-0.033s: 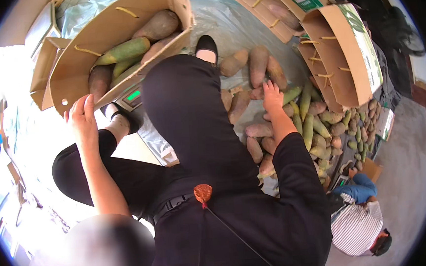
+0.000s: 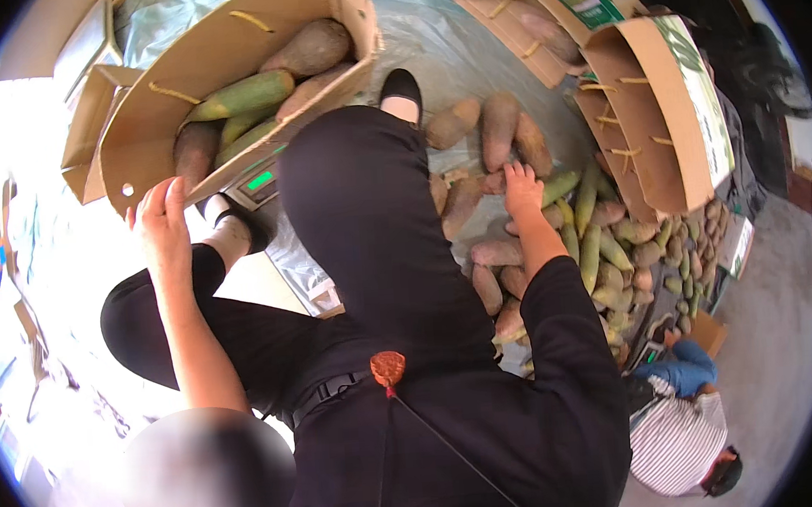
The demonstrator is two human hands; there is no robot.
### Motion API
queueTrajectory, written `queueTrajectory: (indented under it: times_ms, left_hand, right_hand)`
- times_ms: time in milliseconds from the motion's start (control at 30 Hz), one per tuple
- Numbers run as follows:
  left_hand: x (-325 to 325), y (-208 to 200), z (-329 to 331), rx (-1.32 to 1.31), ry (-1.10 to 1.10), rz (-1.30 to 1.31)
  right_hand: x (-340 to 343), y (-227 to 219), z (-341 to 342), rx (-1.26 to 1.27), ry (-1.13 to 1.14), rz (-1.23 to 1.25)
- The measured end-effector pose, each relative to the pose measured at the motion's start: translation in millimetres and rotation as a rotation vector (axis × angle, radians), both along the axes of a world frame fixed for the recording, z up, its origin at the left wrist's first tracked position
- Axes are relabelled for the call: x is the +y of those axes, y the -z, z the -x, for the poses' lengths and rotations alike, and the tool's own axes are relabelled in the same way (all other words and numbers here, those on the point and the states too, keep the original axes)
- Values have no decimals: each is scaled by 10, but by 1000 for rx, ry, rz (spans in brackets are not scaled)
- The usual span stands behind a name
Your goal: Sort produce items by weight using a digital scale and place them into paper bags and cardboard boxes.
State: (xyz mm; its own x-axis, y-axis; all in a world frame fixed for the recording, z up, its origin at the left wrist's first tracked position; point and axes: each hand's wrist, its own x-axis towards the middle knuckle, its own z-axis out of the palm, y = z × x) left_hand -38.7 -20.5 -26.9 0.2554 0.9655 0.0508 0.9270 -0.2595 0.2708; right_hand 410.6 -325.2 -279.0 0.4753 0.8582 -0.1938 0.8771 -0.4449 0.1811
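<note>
At the near left corner of a cardboard box [image 2: 223,54], my left hand [image 2: 161,219] has its fingers bent over the edge. Inside that box lie several large root vegetables, among them a green one [image 2: 242,95] and a reddish-brown one [image 2: 310,48]. My right hand [image 2: 522,191] reaches over the heap on the floor with its fingers apart. Its fingertips are beside a small reddish root vegetable [image 2: 494,183]; whether they touch it is hard to tell. Larger reddish-brown roots [image 2: 500,132] lie just beyond that hand, and long green ones [image 2: 586,194] to its right.
Under the box is a scale [image 2: 258,183] with a green lit display. Another cardboard box [image 2: 666,132] with yellow cord handles stands at right. Plastic sheeting [image 2: 428,35] covers the floor. A person in a striped top [image 2: 678,446] is at lower right.
The view has shifted slightly, so the boxes and heap appear a little farther right and lower. Both hands keep about the same places beside the box and over the heap.
</note>
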Motion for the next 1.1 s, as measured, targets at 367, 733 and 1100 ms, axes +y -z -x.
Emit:
queueTrajectory:
  times_ms: [367,733,1100]
  left_hand:
    - [-49,-9,-18,20,-13,-30]
    - [-63,-3,-23,16,-35,-45]
    - [-58,-49,-10,-91,-50,-71]
  right_hand:
    - [222,-276,243,121,180,438]
    - [869,-1568,74,830,323,-516]
    - [2942,-3448,1541,803,-551,-462]
